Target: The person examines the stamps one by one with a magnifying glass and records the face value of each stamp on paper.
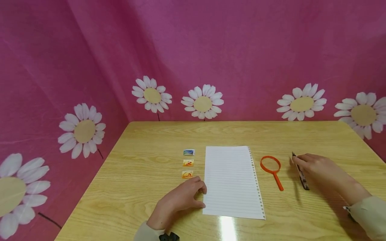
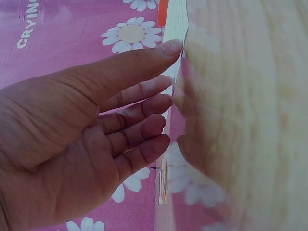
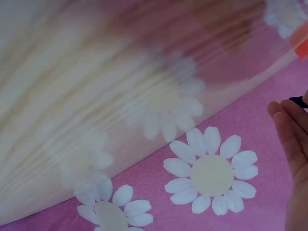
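A sheet of lined white paper with punched holes down its right side lies on the wooden table. At its left edge rests my left hand, thumb and fingertips touching the table and the paper's border. In the left wrist view those fingers are spread a little and bent gently, gripping nothing. To the right, my right hand pinches a dark, slim pen near its upper end, its shadow falling on the table. Only the fingers' edge and the pen's dark tip show in the right wrist view.
Between paper and pen lies a red-orange magnifying glass, handle towards me. Left of the paper, three small stamp-like pictures form a column: a blue one, then two yellow-orange ones. Behind the table hangs a pink flowered cloth.
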Motion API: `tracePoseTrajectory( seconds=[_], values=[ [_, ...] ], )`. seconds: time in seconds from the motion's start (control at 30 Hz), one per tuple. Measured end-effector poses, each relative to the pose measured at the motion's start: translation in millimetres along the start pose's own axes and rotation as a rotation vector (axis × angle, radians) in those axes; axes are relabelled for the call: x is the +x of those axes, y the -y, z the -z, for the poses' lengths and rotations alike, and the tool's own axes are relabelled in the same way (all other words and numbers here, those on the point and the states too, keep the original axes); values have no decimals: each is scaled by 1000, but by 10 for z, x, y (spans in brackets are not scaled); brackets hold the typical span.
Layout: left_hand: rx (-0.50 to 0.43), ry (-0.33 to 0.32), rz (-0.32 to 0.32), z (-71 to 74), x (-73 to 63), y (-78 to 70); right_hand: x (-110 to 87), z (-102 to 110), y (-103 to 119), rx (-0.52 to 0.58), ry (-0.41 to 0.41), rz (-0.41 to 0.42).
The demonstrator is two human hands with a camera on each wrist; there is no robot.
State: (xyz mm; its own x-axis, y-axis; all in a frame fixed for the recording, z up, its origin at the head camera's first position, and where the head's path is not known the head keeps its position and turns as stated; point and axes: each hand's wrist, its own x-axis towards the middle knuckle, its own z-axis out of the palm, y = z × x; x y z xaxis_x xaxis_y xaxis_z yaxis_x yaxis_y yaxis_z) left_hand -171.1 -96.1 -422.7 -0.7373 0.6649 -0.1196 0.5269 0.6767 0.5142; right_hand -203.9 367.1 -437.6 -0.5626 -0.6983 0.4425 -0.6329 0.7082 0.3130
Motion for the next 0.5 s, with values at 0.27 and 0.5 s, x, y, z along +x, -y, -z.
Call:
tracePoseTrajectory(
  seconds=[0.27,0.5],
  values=[
    [1,1,5,-5,4,5,-18,21,-26,173,-126,-140],
    [5,-4,-6,-4,3,3,83,77,-10,420,-245,-380]
  ],
)
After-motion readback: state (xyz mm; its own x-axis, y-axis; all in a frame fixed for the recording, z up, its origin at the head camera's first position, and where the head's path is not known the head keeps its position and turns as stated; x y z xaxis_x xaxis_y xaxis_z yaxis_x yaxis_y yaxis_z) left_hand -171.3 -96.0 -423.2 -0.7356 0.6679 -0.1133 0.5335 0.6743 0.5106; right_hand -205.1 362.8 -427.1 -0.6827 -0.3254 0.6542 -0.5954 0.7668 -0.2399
